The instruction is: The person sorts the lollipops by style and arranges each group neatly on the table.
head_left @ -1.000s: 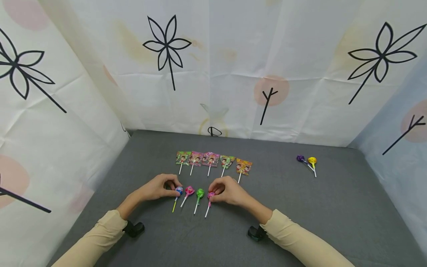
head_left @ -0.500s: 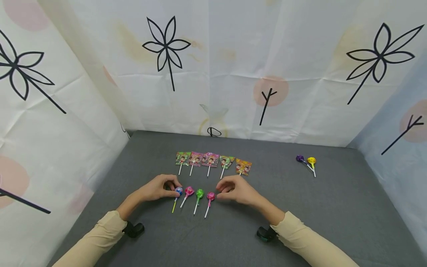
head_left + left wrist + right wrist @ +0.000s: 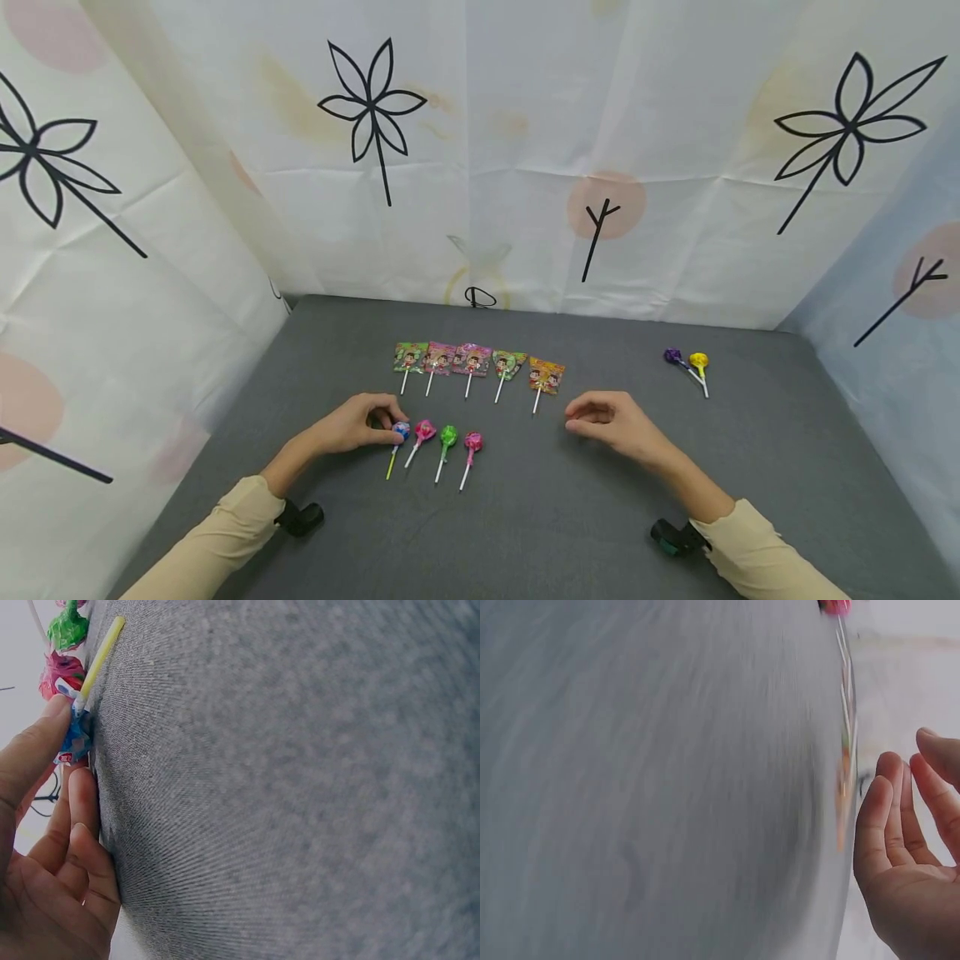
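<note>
My left hand (image 3: pixel 358 423) pinches the head of a blue lollipop (image 3: pixel 77 739) between thumb and fingers; its yellow stick (image 3: pixel 391 463) points toward me on the table. To its right, a pink lollipop (image 3: pixel 425 430), a green lollipop (image 3: pixel 448 436) and another pink lollipop (image 3: pixel 472 442) lie in a row, sticks toward me. Holding nothing, my right hand (image 3: pixel 622 427) hovers over the cloth to the right of that row, fingers loosely bent and thumb apart from them. In the right wrist view the table is blurred, and a pink wrapper (image 3: pixel 834 607) shows at the top.
Behind the row lie several flat-wrapped lollipops, among them an orange one (image 3: pixel 546 376) and a green one (image 3: pixel 410 357). Farther right, a purple lollipop (image 3: pixel 672 356) and a yellow lollipop (image 3: pixel 699 361) lie with sticks meeting. Patterned white curtains (image 3: pixel 517 150) border the grey table (image 3: pixel 495 550).
My right hand has let go of the rightmost pink lollipop and moved away to the right, leaving it on the table. The left hand stays on the blue lollipop.
</note>
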Available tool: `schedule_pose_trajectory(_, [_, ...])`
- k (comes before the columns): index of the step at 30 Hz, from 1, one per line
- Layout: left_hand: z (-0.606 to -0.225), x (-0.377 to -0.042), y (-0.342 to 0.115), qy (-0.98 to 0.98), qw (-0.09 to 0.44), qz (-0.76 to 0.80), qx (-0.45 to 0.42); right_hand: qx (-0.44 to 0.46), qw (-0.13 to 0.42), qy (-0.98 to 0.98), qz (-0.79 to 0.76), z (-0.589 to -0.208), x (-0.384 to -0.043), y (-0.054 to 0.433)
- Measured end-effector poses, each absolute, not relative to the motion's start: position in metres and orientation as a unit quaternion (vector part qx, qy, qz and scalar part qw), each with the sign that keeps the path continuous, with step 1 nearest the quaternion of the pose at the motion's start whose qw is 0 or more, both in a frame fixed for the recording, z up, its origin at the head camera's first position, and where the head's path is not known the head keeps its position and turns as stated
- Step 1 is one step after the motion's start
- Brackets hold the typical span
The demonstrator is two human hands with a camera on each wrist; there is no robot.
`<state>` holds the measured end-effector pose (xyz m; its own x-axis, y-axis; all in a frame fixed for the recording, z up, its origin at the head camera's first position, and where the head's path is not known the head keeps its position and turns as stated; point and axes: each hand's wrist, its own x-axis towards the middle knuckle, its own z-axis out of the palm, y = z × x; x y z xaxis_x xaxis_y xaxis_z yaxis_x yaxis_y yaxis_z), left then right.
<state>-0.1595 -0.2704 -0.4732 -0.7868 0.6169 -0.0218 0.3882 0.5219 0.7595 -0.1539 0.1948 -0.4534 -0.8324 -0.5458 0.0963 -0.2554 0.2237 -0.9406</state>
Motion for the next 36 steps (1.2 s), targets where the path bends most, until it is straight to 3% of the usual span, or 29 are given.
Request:
schedule_pose_trajectory(15, [-0.473, -0.159, -0.27, 0.861, 0.138, 0.387, 0.298, -0.131, -0.021, 0.861, -0.49, -0.439, -0.171, 0.331])
schedule_pose_trajectory(24, [-0.474, -0.16, -0.269, 0.862, 0.138, 0.386, 0.297, -0.092, -0.031, 0.882, -0.461, -0.448, -0.191, 0.374])
schedule_pose_trajectory(36, [-0.472, -0.161, -0.269, 0.864, 0.145, 0.385, 0.291, -0.088, -0.012, 0.905, -0.415, -0.454, -0.22, 0.383])
